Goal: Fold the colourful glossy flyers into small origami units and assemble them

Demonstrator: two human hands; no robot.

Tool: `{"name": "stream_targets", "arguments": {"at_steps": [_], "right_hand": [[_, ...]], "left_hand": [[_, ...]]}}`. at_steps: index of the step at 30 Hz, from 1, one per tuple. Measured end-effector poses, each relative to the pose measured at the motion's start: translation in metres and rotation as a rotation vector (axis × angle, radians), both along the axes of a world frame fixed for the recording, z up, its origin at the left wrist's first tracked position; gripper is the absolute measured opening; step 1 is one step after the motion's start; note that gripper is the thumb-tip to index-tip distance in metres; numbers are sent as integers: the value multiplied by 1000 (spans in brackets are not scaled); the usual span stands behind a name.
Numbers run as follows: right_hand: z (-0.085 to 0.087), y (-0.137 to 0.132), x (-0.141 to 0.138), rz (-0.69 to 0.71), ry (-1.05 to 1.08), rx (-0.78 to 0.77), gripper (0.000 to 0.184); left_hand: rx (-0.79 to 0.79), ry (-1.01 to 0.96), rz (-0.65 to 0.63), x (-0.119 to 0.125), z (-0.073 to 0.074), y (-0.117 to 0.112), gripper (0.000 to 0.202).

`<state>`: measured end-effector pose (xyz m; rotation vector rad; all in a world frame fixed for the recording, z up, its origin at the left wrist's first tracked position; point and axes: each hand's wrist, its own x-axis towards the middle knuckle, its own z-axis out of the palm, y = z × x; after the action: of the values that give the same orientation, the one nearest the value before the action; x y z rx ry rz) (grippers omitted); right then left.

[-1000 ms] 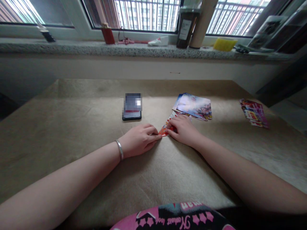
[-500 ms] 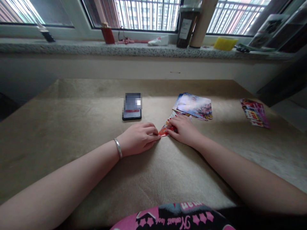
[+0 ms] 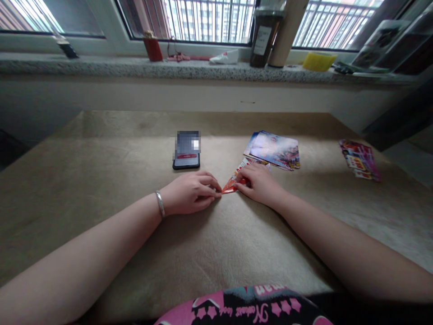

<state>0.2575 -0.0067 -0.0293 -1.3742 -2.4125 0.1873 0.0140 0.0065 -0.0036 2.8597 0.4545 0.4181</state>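
A folded sheet of printed paper (image 3: 231, 183), red, orange and white, lies on the table with a sharp point toward the left. My left hand (image 3: 192, 193), a silver bangle at its wrist, has its thumb and fingers closed at that point. On the paper's right part rests my right hand (image 3: 259, 184), fingers curled over it and thumb against the lower edge. Part of the paper is hidden under that hand. Just behind it lies a stack of glossy printed sheets (image 3: 275, 149).
A phone (image 3: 187, 151) with a blurred screen lies behind my left hand. Several colourful folded papers (image 3: 360, 160) lie at the table's right. Along the granite windowsill (image 3: 135, 70) stand a dark jar (image 3: 262, 40), a red container (image 3: 153, 47) and a yellow item (image 3: 318, 62).
My left hand has slid slightly left, to the very tip of the paper, so more of the pointed end shows. The right hand has stayed in place.
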Motion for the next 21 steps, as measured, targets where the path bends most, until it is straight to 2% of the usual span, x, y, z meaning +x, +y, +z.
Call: {"name": "stream_targets", "arguments": {"at_steps": [8,13,17,21], "right_hand": [[1,-1,1,-2,45,-8,13],[2,-2,-2,-6,72,-10,12],[0,-3,-5,-24,155,-37,7],[1,-6,-4,44,141,77,9]], "left_hand": [[-103,-20,-5,-4,-1,1,27],[21,15,-7,1,-4,-1,38],[117,61,4,4,-4,-2,32],[173,78,24,3,-2,-4,29]]}}
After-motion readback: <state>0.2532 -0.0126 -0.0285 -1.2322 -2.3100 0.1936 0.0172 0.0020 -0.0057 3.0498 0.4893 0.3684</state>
